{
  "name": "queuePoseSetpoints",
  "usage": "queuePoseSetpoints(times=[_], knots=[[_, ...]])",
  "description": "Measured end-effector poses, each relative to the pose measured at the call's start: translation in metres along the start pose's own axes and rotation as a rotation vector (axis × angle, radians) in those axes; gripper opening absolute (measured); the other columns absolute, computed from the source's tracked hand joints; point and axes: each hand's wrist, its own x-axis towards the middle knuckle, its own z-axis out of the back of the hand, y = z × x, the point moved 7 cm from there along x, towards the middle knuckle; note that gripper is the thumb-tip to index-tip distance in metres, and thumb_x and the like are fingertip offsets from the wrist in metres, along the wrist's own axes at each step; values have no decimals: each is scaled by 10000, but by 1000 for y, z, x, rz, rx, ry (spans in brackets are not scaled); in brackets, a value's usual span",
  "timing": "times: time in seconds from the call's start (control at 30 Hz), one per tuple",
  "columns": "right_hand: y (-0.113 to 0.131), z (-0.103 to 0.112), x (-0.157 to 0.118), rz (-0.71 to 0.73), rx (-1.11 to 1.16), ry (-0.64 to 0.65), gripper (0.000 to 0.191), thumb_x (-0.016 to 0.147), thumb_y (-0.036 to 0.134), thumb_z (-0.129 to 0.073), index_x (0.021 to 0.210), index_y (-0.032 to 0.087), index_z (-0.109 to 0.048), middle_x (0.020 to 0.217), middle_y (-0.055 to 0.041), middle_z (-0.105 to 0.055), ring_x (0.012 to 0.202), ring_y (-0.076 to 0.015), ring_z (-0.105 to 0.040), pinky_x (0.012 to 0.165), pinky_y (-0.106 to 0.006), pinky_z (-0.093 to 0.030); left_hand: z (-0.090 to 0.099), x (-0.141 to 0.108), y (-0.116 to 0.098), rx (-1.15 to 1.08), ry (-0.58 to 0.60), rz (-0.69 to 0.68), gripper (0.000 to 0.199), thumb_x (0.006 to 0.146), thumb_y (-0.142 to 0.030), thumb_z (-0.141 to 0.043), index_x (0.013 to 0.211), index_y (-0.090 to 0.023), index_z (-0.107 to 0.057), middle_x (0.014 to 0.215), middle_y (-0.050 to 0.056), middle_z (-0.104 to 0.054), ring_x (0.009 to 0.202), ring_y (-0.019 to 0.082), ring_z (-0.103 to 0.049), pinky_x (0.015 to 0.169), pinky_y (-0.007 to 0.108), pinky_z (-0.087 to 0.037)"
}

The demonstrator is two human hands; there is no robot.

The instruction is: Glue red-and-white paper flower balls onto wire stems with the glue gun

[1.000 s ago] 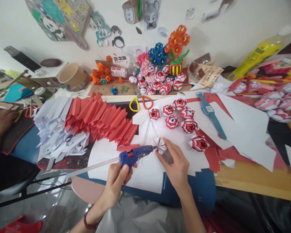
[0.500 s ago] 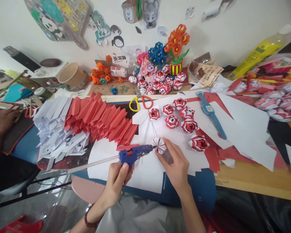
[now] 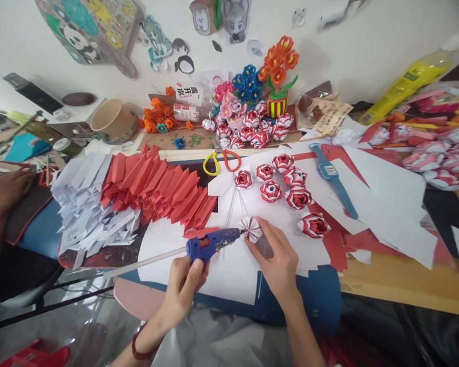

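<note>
My left hand (image 3: 187,283) is wrapped round the handle of a blue hot glue gun (image 3: 214,243), with a long glue stick (image 3: 147,261) sticking out of its back. The gun's nozzle meets the middle of a white and red paper flower (image 3: 251,229), whose pleated underside faces up. Thumb and fingers of my right hand (image 3: 277,255) pinch that flower from its right side. Thin wires (image 3: 231,214) lie on the white paper (image 3: 222,285) just behind it. Several finished-looking red and white paper flowers (image 3: 271,192) sit beyond my right hand.
Stacks of folded red paper pieces (image 3: 156,188) and white paper pieces (image 3: 86,199) lie at left. Scissors (image 3: 222,162) and a blue watch (image 3: 332,176) rest farther back. Another person's hand (image 3: 3,191) is at the far left. A yellow bottle (image 3: 409,84) leans at right.
Almost nothing differs. The glue gun's nozzle stays at the flower, and both hands keep their hold; the view has shifted very slightly.
</note>
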Motion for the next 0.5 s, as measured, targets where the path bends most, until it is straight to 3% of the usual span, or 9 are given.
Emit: queuePoseSetpoints(times=[0.23,0.5], knots=[[0,-1,1,-1,-6,1,546,925,184,-724,1443,238,-563,1268,-111,-725,1148,-231,-708,1032,-379,-593,-2,-3,-5,-48,-57,78,576,993,-658,-438,703,-169,-529,539,-56,-335,506,94,-291,509,262,-200],[1,0,-1,6,-9,-9,544,922,182,-724,1439,240,-568,1253,-109,-732,1134,-230,-715,1026,-375,-596,-1,-1,-4,-23,-42,58,588,998,-656,-430,719,-154,-559,518,-53,-356,490,98,-304,516,275,-188]])
